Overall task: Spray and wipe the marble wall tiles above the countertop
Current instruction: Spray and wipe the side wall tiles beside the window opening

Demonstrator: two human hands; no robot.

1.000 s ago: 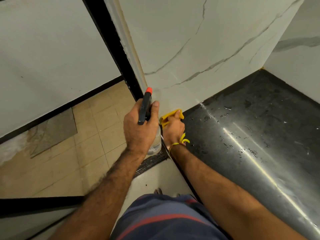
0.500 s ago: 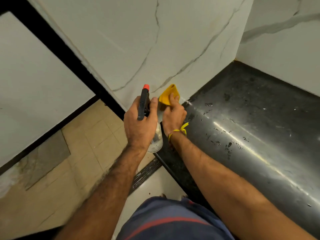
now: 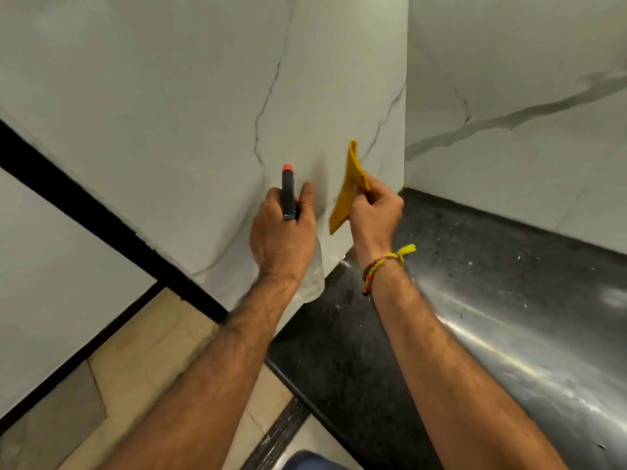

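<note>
Both hands have come up off the bottom edge of the wall since a moment ago: the cloth [image 3: 349, 188], which was pressed low against the tile near the counter's edge, is now lifted clear and held higher and further right, and the bottle has risen with it.

The left hand [image 3: 283, 237] is closed round the neck of a spray bottle [image 3: 288, 195], its black head and orange tip pointing up at the marble wall tile [image 3: 190, 106]; the clear body hangs below the palm. The right hand [image 3: 375, 215], with a yellow thread band [image 3: 386, 262] at the wrist, pinches the yellow cloth between thumb and fingers. The cloth stands folded and edge-on, near the tile; whether it touches I cannot tell.

The tile runs to a corner at the right, where a second marble face [image 3: 515, 106] turns away behind the black countertop [image 3: 475, 300], which shows scattered droplets and a bright glare.

I judge this a pause between wiping passes, the bottle aimed for a fresh spray. Next, the trigger needs squeezing at the higher patch, and the cloth must be flattened against the tile before it sweeps.
</note>
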